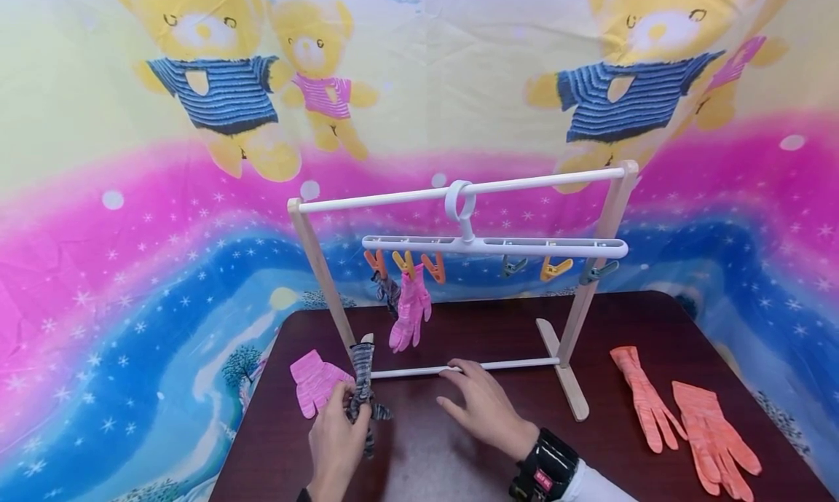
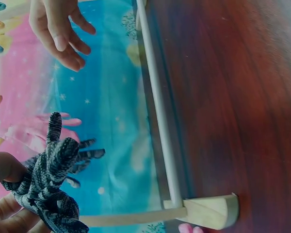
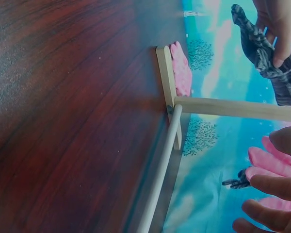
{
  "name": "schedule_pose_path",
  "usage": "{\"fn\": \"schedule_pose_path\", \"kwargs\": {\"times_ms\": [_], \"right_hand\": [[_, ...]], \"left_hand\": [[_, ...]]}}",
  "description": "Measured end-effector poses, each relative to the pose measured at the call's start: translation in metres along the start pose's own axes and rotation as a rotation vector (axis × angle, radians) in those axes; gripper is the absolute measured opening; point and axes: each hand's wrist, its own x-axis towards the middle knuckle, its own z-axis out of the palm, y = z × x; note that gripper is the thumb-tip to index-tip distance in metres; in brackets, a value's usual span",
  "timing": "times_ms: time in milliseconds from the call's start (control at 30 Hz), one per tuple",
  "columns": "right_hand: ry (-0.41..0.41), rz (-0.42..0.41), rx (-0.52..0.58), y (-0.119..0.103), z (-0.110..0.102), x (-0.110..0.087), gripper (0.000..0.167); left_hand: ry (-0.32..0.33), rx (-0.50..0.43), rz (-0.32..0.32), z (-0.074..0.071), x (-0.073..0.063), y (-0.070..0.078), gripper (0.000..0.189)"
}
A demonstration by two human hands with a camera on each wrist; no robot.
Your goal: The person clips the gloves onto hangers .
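My left hand [image 1: 339,436] pinches a black-and-grey knitted glove [image 1: 363,374] around its middle, cuff pointing up and fingers dangling. In the left wrist view that glove [image 2: 48,182] is bunched between thumb and fingers. To its right, my right hand [image 1: 485,407] hovers with loosely spread fingers and nothing in them, over the table near the rack's lower bar [image 1: 419,371]. Above the hands, a pink glove [image 1: 411,312] hangs from a yellow clothespin [image 1: 403,263]. Behind it another dark knitted glove [image 1: 388,294] hangs from an orange clothespin [image 1: 376,261], partly hidden.
A white hanger [image 1: 494,247] hooks over the rack's top bar [image 1: 524,183]; an orange clip [image 1: 433,267] and several right-hand clips hold nothing. One pink glove [image 1: 316,379] lies on the left of the table [image 1: 446,458]. Two orange gloves [image 1: 645,400] lie on the right.
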Motion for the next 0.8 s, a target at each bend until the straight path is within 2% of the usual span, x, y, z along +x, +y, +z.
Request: {"fn": "schedule_pose_path", "kwargs": {"times_ms": [467,800], "right_hand": [[-0.002,0.043,0.005,0.008,-0.011,0.005,0.043],[0.009,0.076,0.033,0.016,-0.022,0.012,0.045]], "left_hand": [[0.056,-0.069,0.141,0.004,0.006,0.019,0.024],[0.072,-0.146,0.188,0.004,0.009,0.029,0.024]]}}
